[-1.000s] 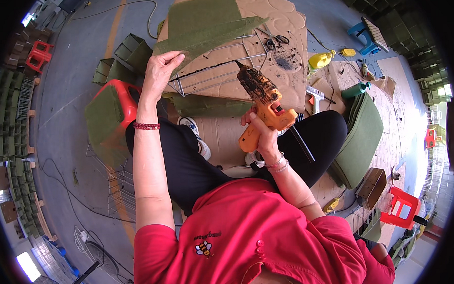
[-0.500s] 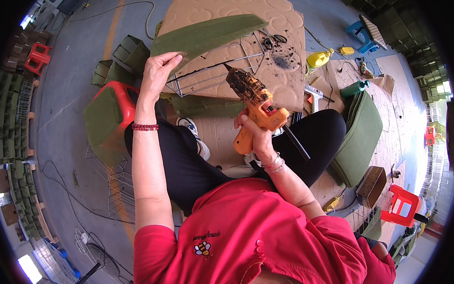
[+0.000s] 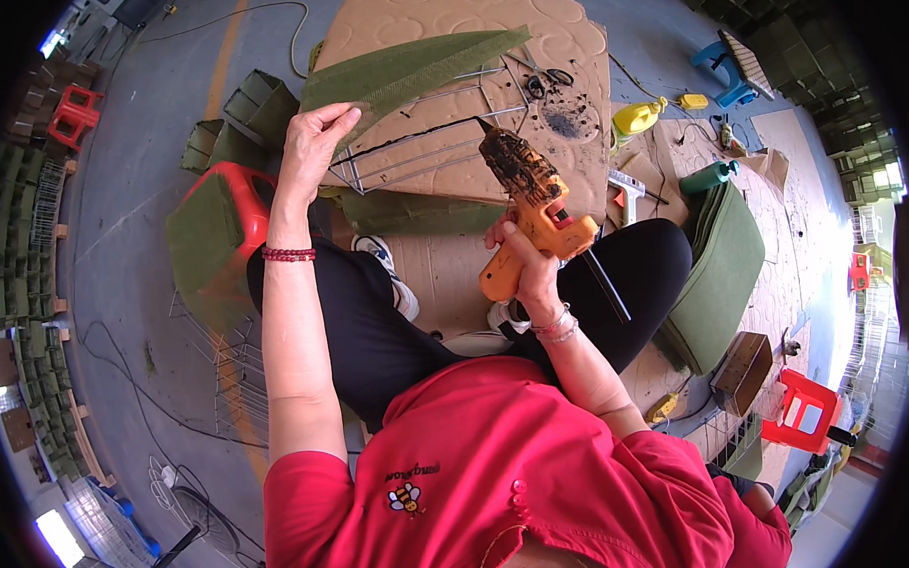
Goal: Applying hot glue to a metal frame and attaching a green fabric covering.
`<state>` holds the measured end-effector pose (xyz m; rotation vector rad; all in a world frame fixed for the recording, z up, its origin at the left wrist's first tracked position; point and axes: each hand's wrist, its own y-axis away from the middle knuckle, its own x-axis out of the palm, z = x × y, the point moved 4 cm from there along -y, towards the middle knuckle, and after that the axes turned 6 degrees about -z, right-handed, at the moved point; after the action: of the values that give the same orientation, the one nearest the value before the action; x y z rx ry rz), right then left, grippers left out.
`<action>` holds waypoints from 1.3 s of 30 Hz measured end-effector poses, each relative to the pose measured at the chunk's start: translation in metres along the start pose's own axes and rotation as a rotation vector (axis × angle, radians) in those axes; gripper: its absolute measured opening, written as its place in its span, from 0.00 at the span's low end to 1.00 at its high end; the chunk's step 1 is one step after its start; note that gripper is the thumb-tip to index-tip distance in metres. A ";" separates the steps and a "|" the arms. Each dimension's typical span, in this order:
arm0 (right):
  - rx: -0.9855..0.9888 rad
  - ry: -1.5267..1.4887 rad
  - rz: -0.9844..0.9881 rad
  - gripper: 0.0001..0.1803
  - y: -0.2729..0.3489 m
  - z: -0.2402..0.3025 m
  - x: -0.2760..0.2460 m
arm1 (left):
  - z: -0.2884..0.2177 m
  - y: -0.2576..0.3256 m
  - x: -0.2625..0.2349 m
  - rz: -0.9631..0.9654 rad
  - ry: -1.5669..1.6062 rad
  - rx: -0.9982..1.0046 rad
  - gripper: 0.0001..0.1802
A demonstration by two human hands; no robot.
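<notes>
Orange glue gun (image 3: 531, 189) shifted right in 0.5 s, gripped in right hand (image 3: 526, 263). Left hand (image 3: 314, 144) pinches green sheet (image 3: 397, 76) partly over wire frame (image 3: 419, 136); nozzle (image 3: 488, 129) contact unclear.

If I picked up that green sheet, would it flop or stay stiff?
Probably bendy but not limp: the green sheet curves, yet holds a broad shape. It may be light, since the left hand pinches just its edge. Its woven-looking surface suggests it wouldn't be very slippery.
</notes>
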<state>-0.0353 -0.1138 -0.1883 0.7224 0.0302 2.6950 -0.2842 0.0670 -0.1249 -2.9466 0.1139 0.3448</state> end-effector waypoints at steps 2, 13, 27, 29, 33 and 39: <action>0.001 -0.002 0.029 0.11 0.000 -0.001 -0.002 | -0.001 0.000 0.001 -0.007 -0.007 0.001 0.16; 0.009 0.021 -0.022 0.13 0.004 0.000 0.005 | 0.001 0.000 0.000 -0.009 -0.018 0.010 0.17; -0.031 -0.010 -0.026 0.12 -0.003 0.006 -0.002 | -0.001 0.001 -0.001 -0.017 -0.029 0.015 0.16; -0.050 -0.017 -0.034 0.11 -0.004 0.008 -0.003 | -0.003 0.001 -0.001 -0.022 -0.030 0.013 0.16; -0.053 -0.016 -0.030 0.12 -0.006 0.006 -0.009 | 0.002 0.000 -0.002 0.019 -0.041 -0.041 0.18; -0.057 -0.034 -0.051 0.14 -0.006 0.008 -0.010 | 0.003 -0.001 -0.002 -0.034 -0.046 0.001 0.16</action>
<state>-0.0213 -0.1124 -0.1871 0.7397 -0.0364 2.6230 -0.2868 0.0686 -0.1273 -2.9334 0.0576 0.4066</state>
